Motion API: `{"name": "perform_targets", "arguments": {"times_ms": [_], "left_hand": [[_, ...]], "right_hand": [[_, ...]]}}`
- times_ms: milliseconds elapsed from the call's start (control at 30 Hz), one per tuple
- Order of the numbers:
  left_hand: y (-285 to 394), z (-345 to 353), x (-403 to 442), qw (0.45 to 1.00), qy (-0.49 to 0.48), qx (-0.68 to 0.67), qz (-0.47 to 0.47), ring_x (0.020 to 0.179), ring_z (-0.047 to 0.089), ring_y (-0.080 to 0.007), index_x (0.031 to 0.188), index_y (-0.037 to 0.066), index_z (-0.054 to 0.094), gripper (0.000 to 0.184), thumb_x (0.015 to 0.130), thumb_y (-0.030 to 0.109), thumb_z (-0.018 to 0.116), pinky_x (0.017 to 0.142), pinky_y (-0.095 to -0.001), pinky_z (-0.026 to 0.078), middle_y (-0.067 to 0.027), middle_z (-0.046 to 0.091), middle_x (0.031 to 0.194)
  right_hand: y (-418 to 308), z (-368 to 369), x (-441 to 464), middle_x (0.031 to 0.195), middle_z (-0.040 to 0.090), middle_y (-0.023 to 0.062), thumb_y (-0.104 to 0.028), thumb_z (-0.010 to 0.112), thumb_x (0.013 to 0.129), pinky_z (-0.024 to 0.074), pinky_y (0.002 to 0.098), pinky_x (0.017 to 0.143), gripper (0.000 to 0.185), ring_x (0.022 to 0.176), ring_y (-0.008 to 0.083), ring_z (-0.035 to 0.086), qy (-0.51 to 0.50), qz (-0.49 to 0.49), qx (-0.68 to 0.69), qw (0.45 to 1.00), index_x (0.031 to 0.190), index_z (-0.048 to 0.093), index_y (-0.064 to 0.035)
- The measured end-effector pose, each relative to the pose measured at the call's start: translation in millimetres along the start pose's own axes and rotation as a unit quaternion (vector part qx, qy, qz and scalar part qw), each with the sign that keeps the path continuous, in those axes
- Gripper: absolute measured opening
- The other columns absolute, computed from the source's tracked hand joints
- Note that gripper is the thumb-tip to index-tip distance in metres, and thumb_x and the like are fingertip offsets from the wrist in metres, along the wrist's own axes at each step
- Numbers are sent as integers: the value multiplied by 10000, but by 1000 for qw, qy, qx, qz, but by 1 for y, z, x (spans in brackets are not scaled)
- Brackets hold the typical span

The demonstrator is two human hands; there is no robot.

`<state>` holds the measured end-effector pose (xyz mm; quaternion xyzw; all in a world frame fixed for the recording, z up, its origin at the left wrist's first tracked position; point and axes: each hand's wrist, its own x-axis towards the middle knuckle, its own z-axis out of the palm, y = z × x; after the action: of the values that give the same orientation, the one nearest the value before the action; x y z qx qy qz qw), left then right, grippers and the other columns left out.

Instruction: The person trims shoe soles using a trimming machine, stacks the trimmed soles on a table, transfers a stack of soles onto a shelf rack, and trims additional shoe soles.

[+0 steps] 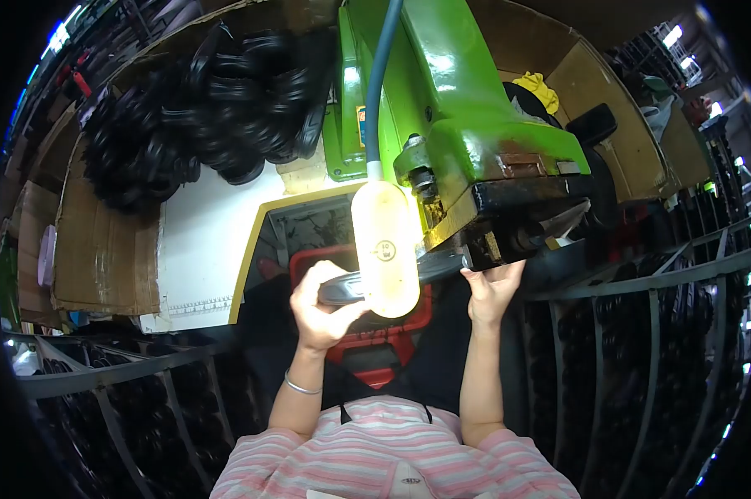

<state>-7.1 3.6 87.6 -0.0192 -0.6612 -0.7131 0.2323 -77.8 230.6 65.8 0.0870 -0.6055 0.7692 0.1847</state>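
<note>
A long black shoe sole (442, 265) is held level between my hands, below the head of a green machine (467, 108). My left hand (324, 309) is closed on its left end, thumb below and fingers above. At the other end, my right hand (493, 291) pinches the sole close under the machine's dark lower edge. A bright oval lamp (385, 249) on a blue-grey cable hangs in front and hides the middle of the sole. Whether the sole touches the machine's working tip (429, 200) cannot be made out.
A heap of black soles (217, 108) lies at the back left, by a cardboard box (101, 224). The white tabletop (196, 241) has a yellow edge. Below my hands is a red container (396, 349). Another cardboard box (625, 116) with a yellow cloth (537, 91) stands right. Metal rails (633, 279) flank me.
</note>
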Motion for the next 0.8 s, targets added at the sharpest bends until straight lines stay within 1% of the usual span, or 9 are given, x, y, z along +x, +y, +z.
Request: {"name": "perform_targets", "arguments": {"times_ms": [133, 267, 367, 400, 500, 600, 667, 700, 800], "left_hand": [[-11, -32, -2, 999, 2, -19, 27, 741, 530, -145, 877, -1, 534, 395, 597, -25, 811, 684, -259, 447, -69, 563, 817], [-29, -67, -9, 999, 12, -13, 46, 759, 539, -174, 859, 20, 525, 381, 631, 66, 827, 725, -281, 438, -87, 585, 820], [-41, -82, -16, 997, 13, -72, 36, 763, 541, -174, 837, 23, 514, 356, 675, 87, 825, 759, -308, 466, -67, 561, 789], [-47, -87, -20, 997, 11, -73, 36, 763, 541, -174, 837, 23, 514, 356, 675, 87, 825, 759, -308, 466, -67, 561, 789], [-67, -94, -23, 997, -2, -74, -20, 763, 544, -176, 817, 19, 526, 340, 662, 69, 825, 761, -350, 487, -65, 547, 771], [-74, -80, -15, 955, -141, 256, -47, 686, 574, -233, 809, -2, 578, 338, 591, 62, 828, 728, -342, 507, -105, 552, 737], [-59, -39, -2, 939, -167, 300, -8, 789, 641, -322, 895, 20, 623, 298, 653, 107, 773, 721, -348, 518, -151, 641, 843], [-50, -16, 4, 961, -134, 241, 34, 812, 651, -350, 940, 12, 634, 323, 661, 116, 759, 722, -369, 530, -176, 654, 872], [-68, 15, 7, 966, -92, 211, 117, 792, 669, -342, 992, -22, 640, 374, 663, 115, 752, 714, -373, 541, -197, 670, 904]], "right_hand": [[11, 21, -16, 1316, 452, 146, -30, 841, 681, 478, 356, 960, 973, 1139, 237, 516, 3, -5, 18, 1000, 1436, 230, 6], [10, 51, -27, 1175, 558, 128, 94, 775, 696, 564, 310, 776, 841, 955, 202, 613, 16, -13, 98, 995, 1397, 316, 21], [1, 72, -34, 1165, 556, 119, 163, 767, 643, 553, 325, 816, 803, 1002, 217, 591, 65, 1, 58, 996, 1338, 381, 46], [6, 70, -41, 1382, 419, 207, 188, 680, 704, 432, 433, 1009, 753, 1258, 310, 446, 32, -19, 16, 999, 1372, 357, 59], [28, 69, -48, 1359, 425, 210, 160, 705, 721, 422, 428, 1012, 727, 1209, 301, 475, 1, -122, -68, 990, 1351, 345, 120], [35, 67, -52, 1306, 448, 231, 132, 746, 694, 445, 398, 985, 733, 1157, 329, 509, -8, -154, -169, 974, 1323, 373, 168], [35, 64, -51, 1286, 460, 240, 127, 756, 679, 454, 396, 974, 741, 1144, 336, 519, -19, -174, -199, 964, 1318, 384, 168], [32, 63, -50, 1265, 472, 250, 117, 769, 664, 464, 398, 963, 746, 1131, 343, 529, -21, -181, -231, 956, 1309, 397, 166], [33, 52, -47, 1242, 492, 272, 98, 791, 637, 482, 401, 938, 762, 1106, 355, 549, -22, -196, -277, 941, 1297, 414, 164]]}}
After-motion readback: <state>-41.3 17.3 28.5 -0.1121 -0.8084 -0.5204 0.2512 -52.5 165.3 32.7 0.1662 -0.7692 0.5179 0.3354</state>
